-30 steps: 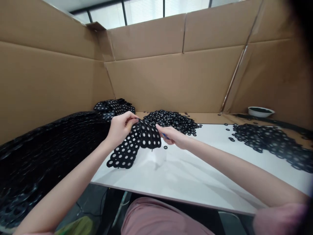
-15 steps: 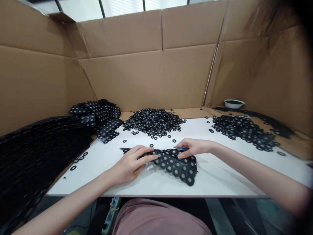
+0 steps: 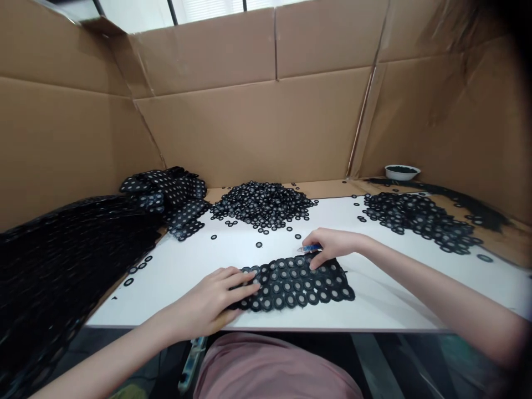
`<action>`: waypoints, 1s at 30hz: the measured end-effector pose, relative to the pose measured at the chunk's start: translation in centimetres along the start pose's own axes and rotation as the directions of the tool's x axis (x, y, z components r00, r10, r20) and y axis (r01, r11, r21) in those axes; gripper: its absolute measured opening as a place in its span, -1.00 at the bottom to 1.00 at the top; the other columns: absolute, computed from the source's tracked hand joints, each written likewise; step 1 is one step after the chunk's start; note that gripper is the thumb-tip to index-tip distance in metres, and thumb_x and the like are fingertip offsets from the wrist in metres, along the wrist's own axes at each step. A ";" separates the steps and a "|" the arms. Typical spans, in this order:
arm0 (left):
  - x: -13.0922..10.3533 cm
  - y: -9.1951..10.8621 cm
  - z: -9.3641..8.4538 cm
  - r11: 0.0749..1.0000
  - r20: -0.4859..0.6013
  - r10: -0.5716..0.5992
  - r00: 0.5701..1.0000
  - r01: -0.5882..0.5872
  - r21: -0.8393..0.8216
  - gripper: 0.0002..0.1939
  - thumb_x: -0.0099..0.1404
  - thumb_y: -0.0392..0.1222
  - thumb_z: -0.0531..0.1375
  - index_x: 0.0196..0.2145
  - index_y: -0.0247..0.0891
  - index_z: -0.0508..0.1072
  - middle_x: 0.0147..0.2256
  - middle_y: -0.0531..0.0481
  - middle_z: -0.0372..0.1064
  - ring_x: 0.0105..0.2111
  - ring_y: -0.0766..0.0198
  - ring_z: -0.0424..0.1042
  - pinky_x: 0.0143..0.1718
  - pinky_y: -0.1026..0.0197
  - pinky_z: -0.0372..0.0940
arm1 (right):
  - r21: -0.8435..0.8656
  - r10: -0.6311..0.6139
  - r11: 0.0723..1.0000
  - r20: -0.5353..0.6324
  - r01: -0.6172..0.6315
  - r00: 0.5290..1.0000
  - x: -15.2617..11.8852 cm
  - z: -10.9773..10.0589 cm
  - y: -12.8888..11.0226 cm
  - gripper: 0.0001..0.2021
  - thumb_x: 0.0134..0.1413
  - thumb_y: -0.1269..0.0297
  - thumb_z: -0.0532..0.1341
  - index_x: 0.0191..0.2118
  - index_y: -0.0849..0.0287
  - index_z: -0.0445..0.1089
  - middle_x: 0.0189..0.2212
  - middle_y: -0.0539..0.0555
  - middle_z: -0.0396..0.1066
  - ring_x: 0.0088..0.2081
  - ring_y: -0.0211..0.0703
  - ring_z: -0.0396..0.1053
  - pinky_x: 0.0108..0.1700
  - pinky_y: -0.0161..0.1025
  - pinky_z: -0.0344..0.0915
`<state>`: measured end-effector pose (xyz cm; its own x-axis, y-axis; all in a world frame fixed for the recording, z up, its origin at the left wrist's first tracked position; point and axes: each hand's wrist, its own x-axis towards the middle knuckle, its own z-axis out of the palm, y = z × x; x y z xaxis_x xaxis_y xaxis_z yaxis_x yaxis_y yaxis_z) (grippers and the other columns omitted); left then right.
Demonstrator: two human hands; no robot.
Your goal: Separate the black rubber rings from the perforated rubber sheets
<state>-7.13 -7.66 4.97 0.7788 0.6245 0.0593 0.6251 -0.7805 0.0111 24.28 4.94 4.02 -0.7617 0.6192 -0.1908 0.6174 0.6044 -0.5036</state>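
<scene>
A black rubber-like sheet (image 3: 286, 287) with rows of joined rings lies flat on the white board in front of me. My left hand (image 3: 222, 296) rests on the sheet's left end, its fingers stretched over the rings and its thumb by the near edge. At the sheet's far right part, my right hand (image 3: 330, 247) is closed around a slim blue pen-like tool (image 3: 311, 248), tip pointing left. Its thumb touches the sheet. Most of the tool is hidden in the hand.
Loose black rings are heaped at the back middle (image 3: 266, 204) and right (image 3: 419, 219). Dotted sheets (image 3: 168, 191) are piled back left, beside a large black stack (image 3: 75, 266). A white bowl (image 3: 401, 173) stands far right. Cardboard walls (image 3: 249, 122) enclose the table.
The sheet, before tilted and bunched, now lies flat and spread out lengthwise. My left hand has come nearer and slightly left. My right hand has shifted a little right and away.
</scene>
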 end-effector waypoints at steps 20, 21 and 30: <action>4.3 -2.4 -0.7 1.000 -0.282 0.002 0.960 0.000 0.009 -0.57 0.37 -0.13 0.01 0.18 -0.21 0.19 -0.25 -0.06 0.48 -0.28 0.25 0.45 -0.25 0.22 0.30 | 0.366 0.024 0.916 -0.465 0.167 0.885 3.1 1.9 -1.5 -0.61 0.15 0.03 0.02 -0.20 0.26 0.39 -0.37 0.15 0.45 -0.41 -0.16 0.38 -0.35 -0.22 0.30; 5.2 -2.3 -0.2 0.999 -0.346 0.025 0.938 -0.014 0.034 -0.54 0.37 -0.18 0.01 0.20 -0.22 0.14 -0.27 -0.05 0.48 -0.31 0.25 0.45 -0.27 0.22 0.31 | 0.455 0.023 0.869 -0.433 0.196 0.901 3.3 2.1 -2.2 -0.60 0.13 -0.01 0.05 -0.23 0.27 0.38 -0.42 0.13 0.45 -0.48 -0.20 0.38 -0.41 -0.25 0.30; 6.7 0.8 -3.3 0.986 -0.602 0.059 0.796 -0.140 -0.089 -0.65 0.33 -0.25 0.04 0.05 -0.20 0.34 -0.38 -0.01 0.47 -0.45 0.32 0.43 -0.43 0.29 0.35 | 0.622 0.018 0.744 -0.384 0.244 0.923 2.5 3.0 -4.2 -0.58 0.03 -0.09 0.16 -0.42 0.26 0.35 -0.63 0.03 0.39 -0.61 -0.29 0.36 -0.58 -0.38 0.27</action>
<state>-1.62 -4.17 8.70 0.6249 0.4343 0.6487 0.5024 -0.8598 0.0915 19.23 2.43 3.14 -0.6164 0.7752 0.1383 0.1514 0.2889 -0.9453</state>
